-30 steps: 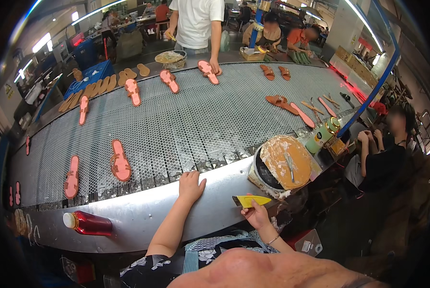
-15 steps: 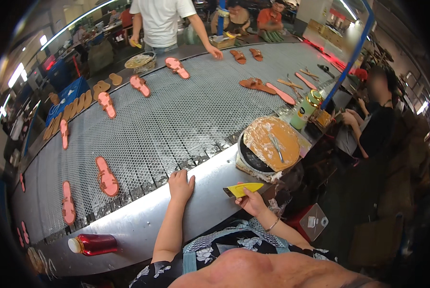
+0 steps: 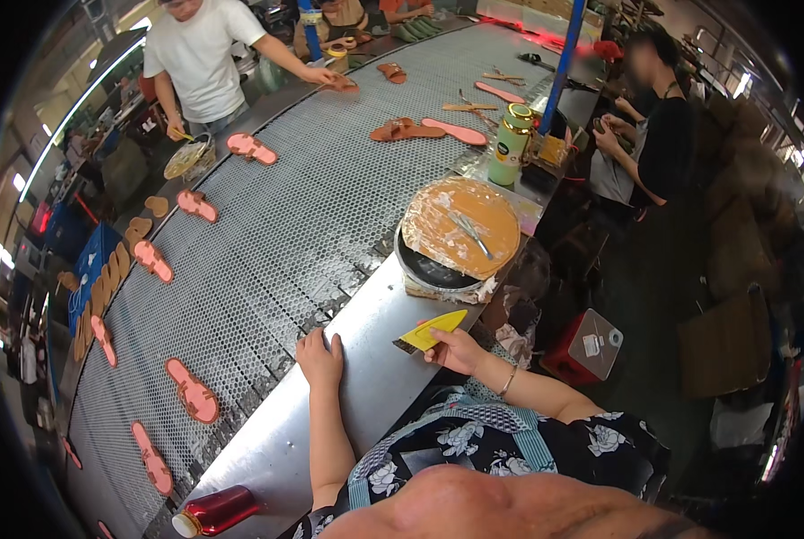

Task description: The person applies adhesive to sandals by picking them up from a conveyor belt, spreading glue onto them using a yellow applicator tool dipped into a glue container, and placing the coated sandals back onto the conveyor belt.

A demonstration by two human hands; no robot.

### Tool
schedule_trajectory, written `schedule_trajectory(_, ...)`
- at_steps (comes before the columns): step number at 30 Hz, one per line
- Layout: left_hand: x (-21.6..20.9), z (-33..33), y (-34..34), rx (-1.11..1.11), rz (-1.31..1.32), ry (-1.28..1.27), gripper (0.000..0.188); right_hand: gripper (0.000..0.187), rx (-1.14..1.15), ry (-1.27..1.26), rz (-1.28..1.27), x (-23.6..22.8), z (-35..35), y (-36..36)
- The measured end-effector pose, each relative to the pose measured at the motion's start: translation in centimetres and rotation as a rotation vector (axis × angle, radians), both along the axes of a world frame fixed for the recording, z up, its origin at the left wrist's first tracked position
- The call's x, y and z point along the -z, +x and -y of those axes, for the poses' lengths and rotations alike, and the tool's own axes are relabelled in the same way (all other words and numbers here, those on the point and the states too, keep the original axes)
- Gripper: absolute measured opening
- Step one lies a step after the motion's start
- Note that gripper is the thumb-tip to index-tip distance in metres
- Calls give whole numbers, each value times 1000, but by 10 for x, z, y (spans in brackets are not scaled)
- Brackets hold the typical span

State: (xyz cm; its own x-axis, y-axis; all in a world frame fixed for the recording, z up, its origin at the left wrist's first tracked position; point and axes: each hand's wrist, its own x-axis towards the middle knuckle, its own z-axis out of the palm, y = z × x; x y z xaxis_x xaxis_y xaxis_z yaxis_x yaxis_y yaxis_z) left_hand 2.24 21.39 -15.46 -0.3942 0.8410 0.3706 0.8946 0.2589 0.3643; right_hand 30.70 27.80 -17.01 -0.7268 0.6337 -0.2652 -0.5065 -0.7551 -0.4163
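Observation:
In my right hand (image 3: 456, 351) is a yellow pointed-handled brush (image 3: 436, 331) with a dark bristle edge, held above the metal ledge. My left hand (image 3: 319, 359) rests flat on the ledge (image 3: 281, 413), fingers at the edge of the mesh conveyor (image 3: 285, 225). Close to the right hand stands a round tub (image 3: 429, 272) with a tan, glue-smeared lid (image 3: 456, 216) lying partly over it. A metal tool (image 3: 470, 235) lies on this lid. Pink-soled sandals (image 3: 192, 390) lie on the mesh left of my left hand.
A red bottle (image 3: 218, 510) lies on the ledge at lower left. Beyond the tub stands a green bottle (image 3: 510, 144) near a blue post (image 3: 564, 67). Across the conveyor, a person in white (image 3: 195, 58) reaches over it; another person (image 3: 658, 135) sits at right.
The view has swung, shifting the scene left and tilting it. The co-worker's outstretched hand has reached a brown sandal. My left hand stays on the ledge; my right still holds the brush.

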Motion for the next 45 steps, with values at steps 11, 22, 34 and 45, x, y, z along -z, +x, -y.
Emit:
schedule_trajectory(11,2,-8,10,12,-18,-31,36,34,-23,-8,7,-3,-9,12)
schedule_trajectory(22,-19,-58,-3,216,44,165,26,37,27,158,200,-14,-13,26)
schedule_trajectory(34,-61,-330,22,519,-170,-389,47,43,-81,131,110,9,-45,0)
schedule_trajectory(45,-26,-537,110,407,-458,-676,59,46,-183,275,-18,30,-72,-15)
